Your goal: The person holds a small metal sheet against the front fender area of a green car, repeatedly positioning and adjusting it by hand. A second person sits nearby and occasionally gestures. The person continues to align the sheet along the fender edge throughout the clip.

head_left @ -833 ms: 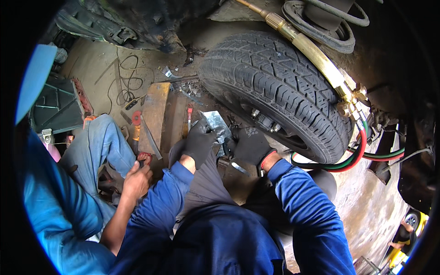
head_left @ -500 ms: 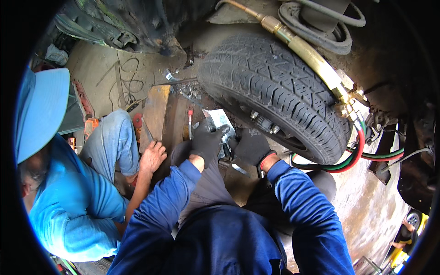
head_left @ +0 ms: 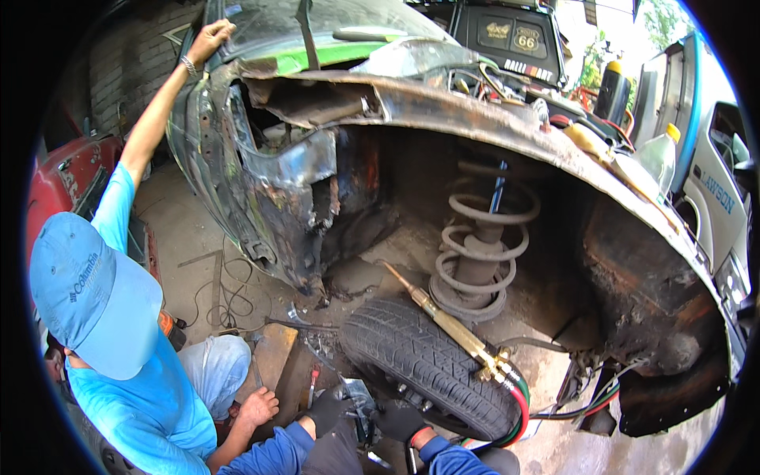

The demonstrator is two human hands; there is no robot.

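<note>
My left hand [head_left: 326, 412], in a black glove, is closed at the left edge of a thin, shiny silvery piece [head_left: 360, 395] low in the picture. Across from it, my right hand [head_left: 398, 419], gloved too, has its fingers curled in; what they grip is hidden. A tyre on a wheel [head_left: 427, 358] leans just beyond my hands. Across its tread rests a brass gas torch [head_left: 451, 324], its copper tip pointing up and left. A red-handled tool [head_left: 314, 375] lies beside my left hand.
A co-worker in a blue cap [head_left: 95, 293] crouches left, one hand on the car body [head_left: 210, 38], the other by a slim metal tool [head_left: 256, 372]. Ahead are the bare wheel arch [head_left: 475, 103] and a coil spring [head_left: 483, 237]. Red and green hoses [head_left: 524, 412] curve right; a wooden board [head_left: 277, 348] lies left.
My view has tilted up, so the car body, spring and co-worker's raised arm now show. My hands sit lower in the picture, still close together by the shiny piece.
</note>
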